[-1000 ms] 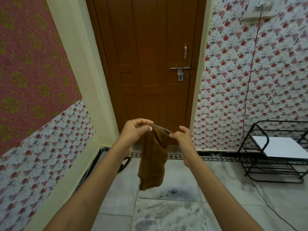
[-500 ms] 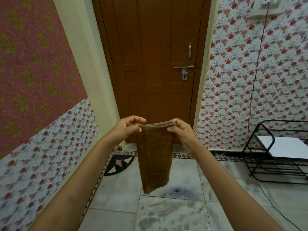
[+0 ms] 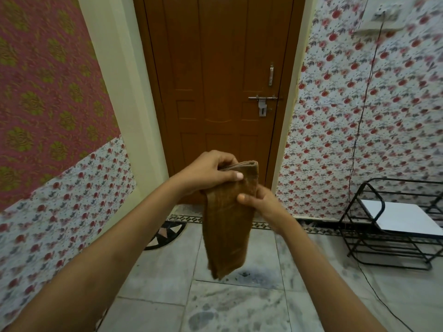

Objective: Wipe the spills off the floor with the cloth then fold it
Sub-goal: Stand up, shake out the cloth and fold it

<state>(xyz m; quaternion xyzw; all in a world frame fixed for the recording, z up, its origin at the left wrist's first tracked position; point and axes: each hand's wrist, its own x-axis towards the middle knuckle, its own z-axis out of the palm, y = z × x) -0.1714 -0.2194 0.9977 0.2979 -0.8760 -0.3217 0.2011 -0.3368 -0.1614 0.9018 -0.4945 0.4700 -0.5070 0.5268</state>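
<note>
I hold the cloth up in the air in front of me, between my chest and the brown door, well above the floor, so that gravity pulls it straight and the layers line up for folding. My left hand is closed in a pinch on the top edge, thumb on the near face and fingers curled over the far side, which keeps the stacked layers together where they show as a thick folded rim. My right hand sits just below, at the right edge of the cloth, thumb pressed on the near face and the other fingers hidden behind the fabric, so it grips the strip a little lower down; I judge this is to steady it or to run down toward the free end for the next fold. The cloth is already a narrow strip, its long axis running nearly vertical, top end at my hands and the loose bottom end pointing down at the floor and leaning slightly to the left. A dark smudge shows on the marble tile just behind the hanging end; whether it is a spill or the stone's own marking I cannot tell. The black rack stands well apart on the right.
</note>
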